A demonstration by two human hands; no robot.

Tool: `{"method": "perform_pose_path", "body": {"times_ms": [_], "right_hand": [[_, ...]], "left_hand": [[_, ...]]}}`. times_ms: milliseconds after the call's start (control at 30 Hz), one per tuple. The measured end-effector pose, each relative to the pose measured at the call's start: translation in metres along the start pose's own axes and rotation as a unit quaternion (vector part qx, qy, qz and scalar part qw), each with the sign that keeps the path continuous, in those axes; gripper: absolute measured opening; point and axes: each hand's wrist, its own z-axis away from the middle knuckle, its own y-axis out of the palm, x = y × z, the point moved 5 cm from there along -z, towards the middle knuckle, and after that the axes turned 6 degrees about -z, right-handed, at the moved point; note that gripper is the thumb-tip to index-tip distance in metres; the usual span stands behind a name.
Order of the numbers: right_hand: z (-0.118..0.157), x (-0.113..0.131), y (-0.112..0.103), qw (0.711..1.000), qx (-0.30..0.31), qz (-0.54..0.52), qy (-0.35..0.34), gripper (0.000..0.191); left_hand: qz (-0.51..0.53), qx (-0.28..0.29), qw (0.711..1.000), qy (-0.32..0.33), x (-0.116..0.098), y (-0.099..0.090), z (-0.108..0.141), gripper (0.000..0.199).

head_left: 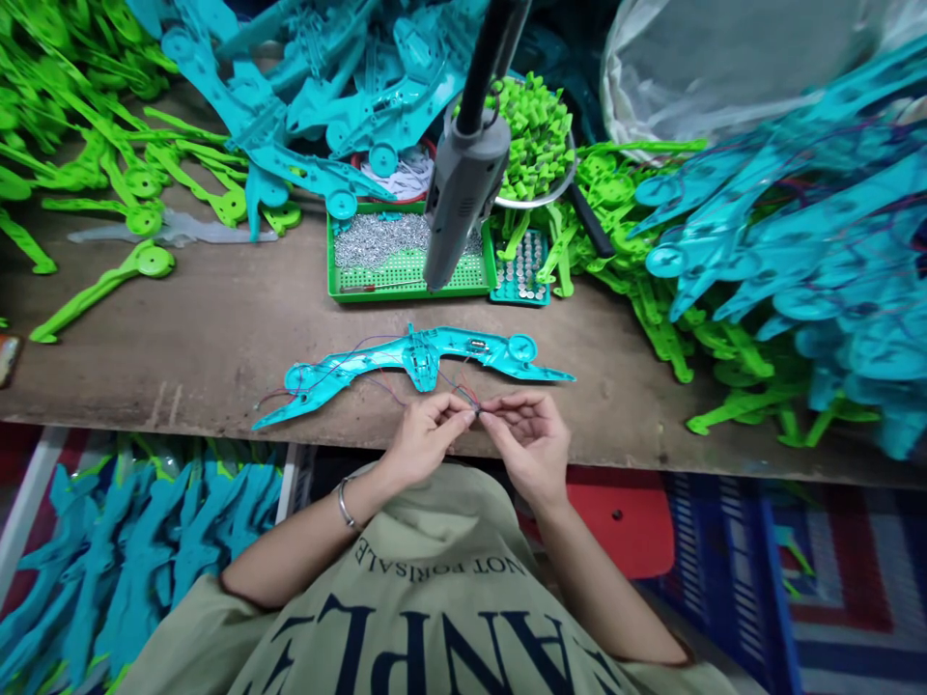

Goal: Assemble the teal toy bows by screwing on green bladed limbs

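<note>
Your left hand (433, 431) and right hand (534, 442) pinch thin wires (470, 395) between them — the blue frame (422, 361) lies just beyond, long axis crosswise, its middle nearer your left.

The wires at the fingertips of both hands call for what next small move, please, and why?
Perhaps a gentle twist of the wires: the left hand and right hand pinch them, fingertips close together, on the near side of the blue frame. Their ends are too small to make out.
</note>
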Motion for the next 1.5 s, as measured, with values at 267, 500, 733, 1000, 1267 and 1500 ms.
{"method": "perform_pose_path", "body": {"times_ms": [267, 500, 733, 1000, 1267, 1500], "right_hand": [[-0.001, 0.001, -0.003, 1.0, -0.011, 0.02, -0.012, 0.028], [0.006, 0.003, -0.015, 0.998, -0.041, 0.039, -0.015, 0.035], [0.008, 0.006, -0.021, 0.994, -0.073, 0.075, 0.007, 0.05], [0.008, 0.005, -0.02, 0.995, -0.063, 0.075, 0.015, 0.057], [0.009, 0.01, -0.016, 0.993, -0.073, 0.089, 0.018, 0.056], [0.009, 0.008, -0.016, 0.993, -0.072, 0.093, 0.007, 0.052]], "left_hand": [[-0.018, -0.008, 1.0, 0.006, 0.002, 0.003, 0.001, 0.03], [0.011, -0.009, 1.0, 0.002, 0.008, 0.013, 0.005, 0.019], [-0.039, 0.008, 0.999, -0.002, 0.005, 0.012, 0.01, 0.015], [-0.053, 0.006, 0.998, 0.045, 0.0, 0.008, 0.013, 0.009], [-0.046, 0.008, 0.999, 0.025, -0.001, 0.008, 0.012, 0.01], [-0.049, 0.01, 0.999, 0.006, 0.001, 0.01, 0.012, 0.01]]}}
